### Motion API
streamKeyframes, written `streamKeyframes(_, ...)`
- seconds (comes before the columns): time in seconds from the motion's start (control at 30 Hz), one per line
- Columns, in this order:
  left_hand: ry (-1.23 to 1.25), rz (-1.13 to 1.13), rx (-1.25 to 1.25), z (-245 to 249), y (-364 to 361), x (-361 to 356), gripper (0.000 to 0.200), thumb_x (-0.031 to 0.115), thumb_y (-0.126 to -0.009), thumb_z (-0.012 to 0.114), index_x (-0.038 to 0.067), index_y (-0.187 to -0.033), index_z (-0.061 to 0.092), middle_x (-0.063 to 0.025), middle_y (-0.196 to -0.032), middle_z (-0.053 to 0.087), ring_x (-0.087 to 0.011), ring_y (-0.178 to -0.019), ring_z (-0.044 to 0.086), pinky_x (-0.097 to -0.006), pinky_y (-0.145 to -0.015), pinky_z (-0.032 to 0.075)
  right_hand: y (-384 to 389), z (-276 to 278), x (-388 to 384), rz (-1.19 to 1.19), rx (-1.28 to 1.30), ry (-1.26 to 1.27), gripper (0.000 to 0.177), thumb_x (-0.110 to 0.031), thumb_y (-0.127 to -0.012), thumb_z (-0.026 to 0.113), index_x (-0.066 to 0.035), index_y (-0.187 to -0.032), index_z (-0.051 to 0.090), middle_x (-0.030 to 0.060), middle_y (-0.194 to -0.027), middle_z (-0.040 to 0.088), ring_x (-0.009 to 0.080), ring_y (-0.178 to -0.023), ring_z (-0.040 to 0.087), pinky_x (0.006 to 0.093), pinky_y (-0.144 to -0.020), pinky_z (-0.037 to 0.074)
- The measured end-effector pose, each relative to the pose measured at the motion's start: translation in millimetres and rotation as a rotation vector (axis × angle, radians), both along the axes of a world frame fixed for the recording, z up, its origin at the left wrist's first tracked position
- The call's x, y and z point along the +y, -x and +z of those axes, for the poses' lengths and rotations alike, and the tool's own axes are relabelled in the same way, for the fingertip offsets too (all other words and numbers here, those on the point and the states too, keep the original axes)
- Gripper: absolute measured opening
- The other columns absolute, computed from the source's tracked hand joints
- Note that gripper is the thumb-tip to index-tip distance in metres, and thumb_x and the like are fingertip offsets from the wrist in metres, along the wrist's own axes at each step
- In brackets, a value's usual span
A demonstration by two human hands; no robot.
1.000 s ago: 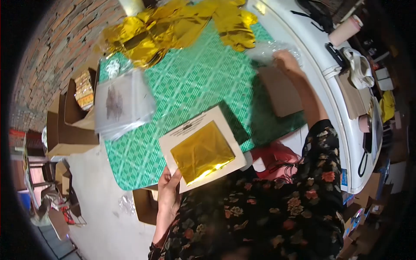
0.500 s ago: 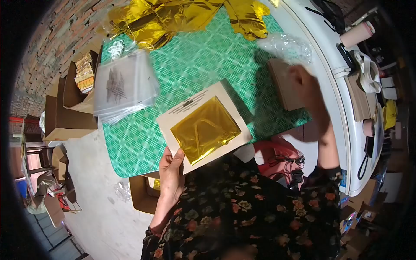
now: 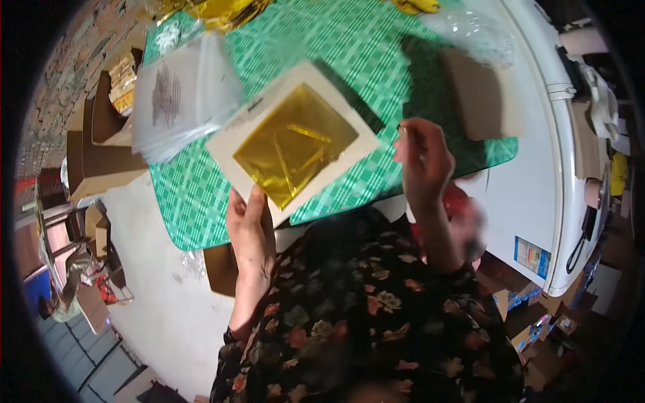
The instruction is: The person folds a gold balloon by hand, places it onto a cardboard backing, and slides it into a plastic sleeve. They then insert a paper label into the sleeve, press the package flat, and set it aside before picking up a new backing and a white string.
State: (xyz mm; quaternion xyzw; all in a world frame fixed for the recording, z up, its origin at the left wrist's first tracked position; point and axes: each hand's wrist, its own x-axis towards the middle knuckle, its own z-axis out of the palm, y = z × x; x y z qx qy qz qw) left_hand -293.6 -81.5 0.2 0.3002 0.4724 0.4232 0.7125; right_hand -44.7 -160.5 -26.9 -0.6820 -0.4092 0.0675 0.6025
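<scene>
My left hand (image 3: 250,225) pinches the lower left edge of a pale card (image 3: 225,142), thumb on top. On the card lies a folded gold foil sheet (image 3: 306,138) with a raised crease across it. To the right of the card, apart from it, is my right hand (image 3: 428,161). Its thumb and fingertips are drawn together; a small dark spot shows at the tips, too small to name. A stack of brown cards (image 3: 480,94) lies on the table beyond my right hand.
A green checked cloth (image 3: 195,208) covers the table. Clear plastic sleeves (image 3: 185,84) are stacked at the left, and gold foil (image 3: 228,12) lies at the back. Crumpled clear plastic (image 3: 474,33) sits back right. Cardboard boxes (image 3: 104,161) stand left of the table.
My right hand has come from the brown card stack toward the held card, its fingertips now together. My left hand and the card have shifted left and up in view, and the view has turned.
</scene>
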Motion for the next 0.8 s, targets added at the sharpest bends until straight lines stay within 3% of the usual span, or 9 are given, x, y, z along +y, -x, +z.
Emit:
streamKeyframes(0.07,-0.028,-0.018,0.016,-13.5,9.3,15.2,0.044,0.007,-0.107,0.055,-0.002,-0.148,0.045,-0.0130,-0.142,0.061,-0.0215,-0.129,0.061,-0.0378,-0.112,0.049,9.0,5.9,-18.5,0.097,-0.242,0.039,0.010,-0.002,-0.097,0.069,-0.005,-0.107,0.068,0.0115,-0.082,0.071,0.0175,-0.062,0.067,0.0299,-0.056,0.052)
streamKeyframes(0.17,0.051,-0.007,0.020,-11.0,11.1,32.0,0.047,0.017,-0.106,0.058,0.003,-0.149,0.046,-0.0096,-0.141,0.063,-0.0225,-0.128,0.063,-0.0412,-0.110,0.050,18.7,8.2,-35.6,0.255,-0.468,0.071,0.014,-0.003,-0.094,0.073,-0.006,-0.107,0.069,0.0106,-0.086,0.074,0.0211,-0.066,0.071,0.0332,-0.058,0.055)
streamKeyframes(0.27,0.054,0.012,-0.028,-14.4,16.6,30.8,0.047,0.016,-0.106,0.057,0.006,-0.150,0.047,-0.0082,-0.143,0.063,-0.0214,-0.129,0.062,-0.0410,-0.110,0.050,28.0,-1.4,-48.8,0.456,-0.408,0.178,0.016,-0.006,-0.092,0.074,-0.008,-0.108,0.071,0.0084,-0.089,0.076,0.0253,-0.070,0.074,0.0349,-0.062,0.059)
streamKeyframes(0.3,0.049,0.018,-0.042,-13.3,16.0,29.4,0.047,0.016,-0.106,0.057,0.006,-0.151,0.047,-0.0080,-0.143,0.063,-0.0210,-0.130,0.062,-0.0407,-0.110,0.050,29.4,-20.9,-52.1,0.602,-0.401,0.105,0.022,-0.009,-0.091,0.074,-0.008,-0.112,0.071,0.0063,-0.090,0.077,0.0284,-0.075,0.075,0.0370,-0.065,0.062)
streamKeyframes(0.33,0.044,0.025,-0.040,-13.2,16.7,27.7,0.047,0.015,-0.106,0.057,0.006,-0.150,0.047,-0.0078,-0.143,0.063,-0.0209,-0.129,0.062,-0.0403,-0.110,0.050,36.4,-16.8,-55.2,0.793,-0.292,0.269,0.029,-0.009,-0.093,0.070,-0.007,-0.122,0.067,0.0061,-0.101,0.077,0.0294,-0.090,0.076,0.0400,-0.076,0.064)
streamKeyframes(0.4,0.030,0.026,-0.042,-15.7,17.1,25.3,0.046,0.015,-0.106,0.058,0.006,-0.150,0.047,-0.0075,-0.142,0.064,-0.0207,-0.128,0.063,-0.0395,-0.110,0.050,54.8,-33.0,-59.9,1.053,-0.312,0.355,0.036,-0.007,-0.096,0.063,-0.006,-0.132,0.062,0.0136,-0.119,0.072,0.0310,-0.111,0.071,0.0445,-0.091,0.060)
streamKeyframes(0.5,0.029,0.021,-0.141,-16.1,15.4,28.6,0.042,0.009,-0.107,0.059,0.004,-0.148,0.050,-0.0079,-0.139,0.065,-0.0179,-0.128,0.062,-0.0351,-0.110,0.050,78.4,-52.9,-38.9,1.043,-0.397,0.784,0.039,-0.014,-0.097,0.058,-0.005,-0.134,0.062,0.0227,-0.141,0.061,0.0367,-0.130,0.059,0.0459,-0.108,0.048)
streamKeyframes(0.6,0.028,0.025,-0.172,-19.6,15.5,28.6,0.039,0.006,-0.107,0.057,0.003,-0.146,0.052,-0.0076,-0.138,0.065,-0.0162,-0.128,0.061,-0.0331,-0.111,0.048,70.5,-156.4,-30.5,0.811,-0.620,0.396,0.035,-0.009,-0.100,0.049,0.001,-0.133,0.059,0.0260,-0.125,0.064,0.0446,-0.117,0.063,0.0520,-0.103,0.051)
streamKeyframes(0.8,-0.012,0.028,-0.092,-21.7,14.9,27.9,0.043,0.011,-0.107,0.058,0.004,-0.149,0.048,-0.0096,-0.139,0.065,-0.0210,-0.127,0.063,-0.0383,-0.108,0.052,65.7,-160.4,-11.1,0.699,-0.675,0.422,0.031,-0.011,-0.100,0.052,0.000,-0.127,0.060,0.0250,-0.119,0.065,0.0433,-0.111,0.065,0.0514,-0.097,0.052)
